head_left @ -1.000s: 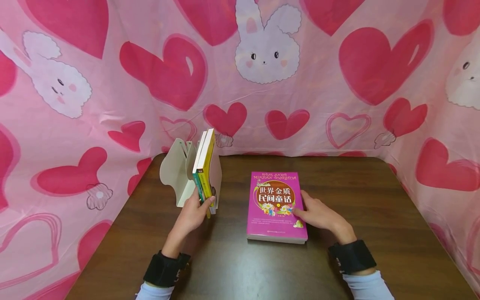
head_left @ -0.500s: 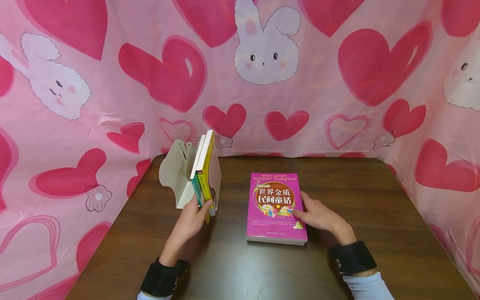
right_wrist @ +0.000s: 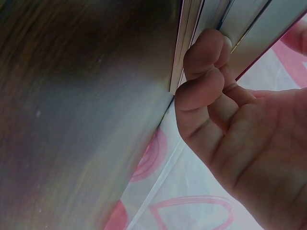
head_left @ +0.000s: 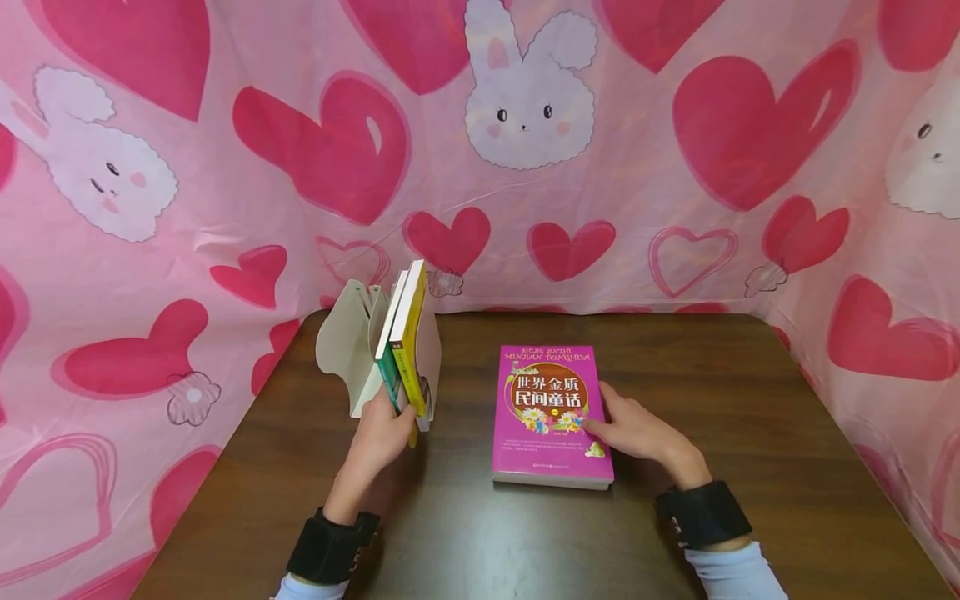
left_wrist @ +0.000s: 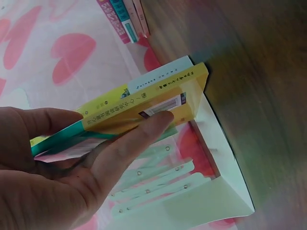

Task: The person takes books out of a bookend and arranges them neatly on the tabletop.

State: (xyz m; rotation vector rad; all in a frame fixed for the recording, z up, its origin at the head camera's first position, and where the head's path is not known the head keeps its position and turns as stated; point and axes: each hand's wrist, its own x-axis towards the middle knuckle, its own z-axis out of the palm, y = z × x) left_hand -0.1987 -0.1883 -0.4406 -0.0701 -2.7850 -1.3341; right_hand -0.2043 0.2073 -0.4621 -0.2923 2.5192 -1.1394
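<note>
My left hand pinches a teal-and-yellow book by its spine side, the thumb above and fingers along the back cover with the barcode. The book stands upright and leans a little left. To its right, a yellow book with a white lower end stands in the cream book holder. My right hand holds the right side of a stack topped by a magenta storybook. Its thumb lies on the cover. In the right wrist view its bent fingers press at the page edges of several books.
The holder has divider panels and stands at the back left of the dark wooden table. A pink cloth with hearts and rabbits rises behind the table and along its sides. Each wrist wears a black band.
My left hand has shifted slightly left and toward me, and the teal-and-yellow book has tipped left, away from the yellow one. The right hand and the stack stay put.
</note>
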